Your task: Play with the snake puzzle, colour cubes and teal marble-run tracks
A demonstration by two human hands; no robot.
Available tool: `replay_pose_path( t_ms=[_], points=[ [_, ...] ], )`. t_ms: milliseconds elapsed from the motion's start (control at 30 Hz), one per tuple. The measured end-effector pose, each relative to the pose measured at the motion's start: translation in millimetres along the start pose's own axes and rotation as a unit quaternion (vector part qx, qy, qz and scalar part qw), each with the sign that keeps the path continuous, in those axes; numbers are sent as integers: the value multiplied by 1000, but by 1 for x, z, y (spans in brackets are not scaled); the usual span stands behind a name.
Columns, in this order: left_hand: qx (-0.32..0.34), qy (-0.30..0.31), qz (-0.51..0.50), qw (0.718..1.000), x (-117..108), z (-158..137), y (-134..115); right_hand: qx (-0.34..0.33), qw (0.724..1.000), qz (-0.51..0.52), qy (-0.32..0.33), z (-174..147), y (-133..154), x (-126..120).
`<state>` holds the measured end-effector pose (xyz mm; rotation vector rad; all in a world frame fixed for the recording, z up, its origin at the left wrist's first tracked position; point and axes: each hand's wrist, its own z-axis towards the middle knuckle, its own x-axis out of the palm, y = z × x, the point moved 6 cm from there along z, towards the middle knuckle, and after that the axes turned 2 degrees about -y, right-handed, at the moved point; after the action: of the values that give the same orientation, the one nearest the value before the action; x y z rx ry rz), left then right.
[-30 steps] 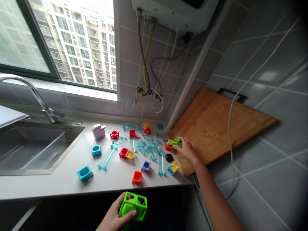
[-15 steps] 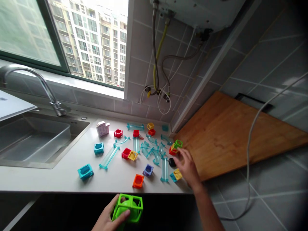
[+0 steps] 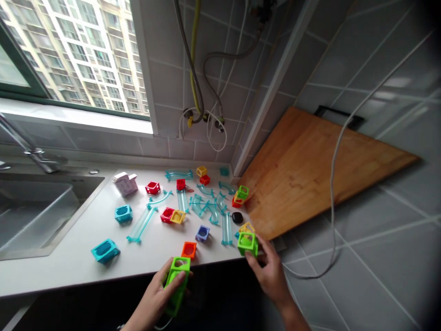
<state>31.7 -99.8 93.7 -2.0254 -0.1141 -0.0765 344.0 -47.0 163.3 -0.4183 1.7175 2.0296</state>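
Observation:
My left hand [image 3: 156,287] is closed around a long bright green toy block [image 3: 177,280], thumb on its near side, just off the counter's front edge. Between the thumb and fingers of my right hand [image 3: 270,271] is a single green cube block [image 3: 247,243] with a round opening. Partly hidden behind that cube lies a yellow and blue block pair [image 3: 247,227]. Close to my left hand, an orange cube [image 3: 189,250] rests at the counter edge, with a purple cube [image 3: 202,233] a little farther back.
Clear teal track pieces [image 3: 142,224] lie scattered over the white counter [image 3: 69,262]. A green, yellow and red stack [image 3: 242,193] stands beside the leaning wooden board [image 3: 296,174]. A black object [image 3: 237,217] is near it. The sink [image 3: 79,211] is at left.
My right hand has come back from beside the stack toward the front edge and now holds a green cube. The left hand's green block has turned more upright. The view has shifted.

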Motion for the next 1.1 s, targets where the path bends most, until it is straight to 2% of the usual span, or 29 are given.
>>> replay_pose_path(
  t_ms=[100,233,300,367,467,500,567,633,700,833,967,1033,1100],
  points=[
    [-2,-57,20,998,-30,-8,-2,-49,985,-160,-48,43,-5,-22],
    [7,-109,28,994,-56,-24,9,-55,968,-245,-20,67,-30,-8],
    [8,-123,32,992,-69,-32,17,-64,967,-245,-24,63,-42,-2],
    [7,-138,54,989,-87,-38,20,-73,967,-236,-56,51,-52,-3],
    [25,-172,134,976,-126,-43,1,-83,963,-225,-122,24,-67,-8],
    [40,-190,175,965,-141,-44,-11,-84,962,-217,-144,14,-71,-8],
    [93,-235,284,925,-168,-43,-44,-85,964,-191,-165,-7,-76,-3],
    [120,-260,389,876,-190,-36,-72,-86,972,-160,-148,-25,-76,10],
    [114,-266,465,837,-205,-24,-88,-87,982,-128,-106,-40,-72,28],
    [61,-223,578,783,-216,6,-87,-66,994,-82,-26,-55,-60,55],
    [47,-216,642,735,-216,22,-74,-54,997,-62,13,-54,-49,60],
    [51,-213,655,723,-221,28,-69,-50,997,-51,21,-51,-43,58],
    [66,-194,652,729,-230,37,-67,-47,998,-39,22,-47,-36,55]
  ],
)
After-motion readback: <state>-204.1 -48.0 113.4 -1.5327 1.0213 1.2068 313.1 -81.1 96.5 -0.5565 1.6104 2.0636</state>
